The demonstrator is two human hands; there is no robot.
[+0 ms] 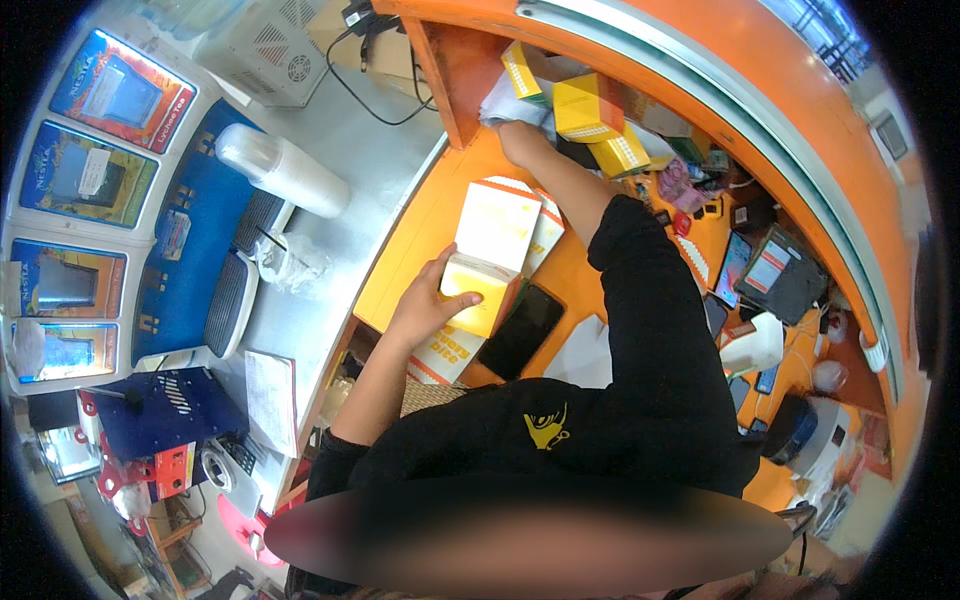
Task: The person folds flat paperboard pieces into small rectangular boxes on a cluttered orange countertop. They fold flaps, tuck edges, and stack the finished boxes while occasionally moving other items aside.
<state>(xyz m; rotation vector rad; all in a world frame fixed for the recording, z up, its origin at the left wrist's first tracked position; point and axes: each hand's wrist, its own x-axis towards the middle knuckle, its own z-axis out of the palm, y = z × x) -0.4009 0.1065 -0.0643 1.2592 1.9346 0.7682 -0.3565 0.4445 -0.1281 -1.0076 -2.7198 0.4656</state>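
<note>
Left hand [420, 308] half-closed on box [486, 305]; slackening could drop it on phone [522, 332], four o'clock. Right hand [519, 143], twelve o'clock: I can't tell fingers.

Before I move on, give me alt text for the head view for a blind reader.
A person's left hand holds a yellow-and-white box over an orange desk, beside a black phone, while the right hand is stretched out next to more yellow boxes.

From the yellow box [472, 308], passage is offered over bare counter [422, 212] at 11 o'clock, but obstructed by the right forearm [574, 188] at 1 and the phone [521, 332] at 4.
</note>
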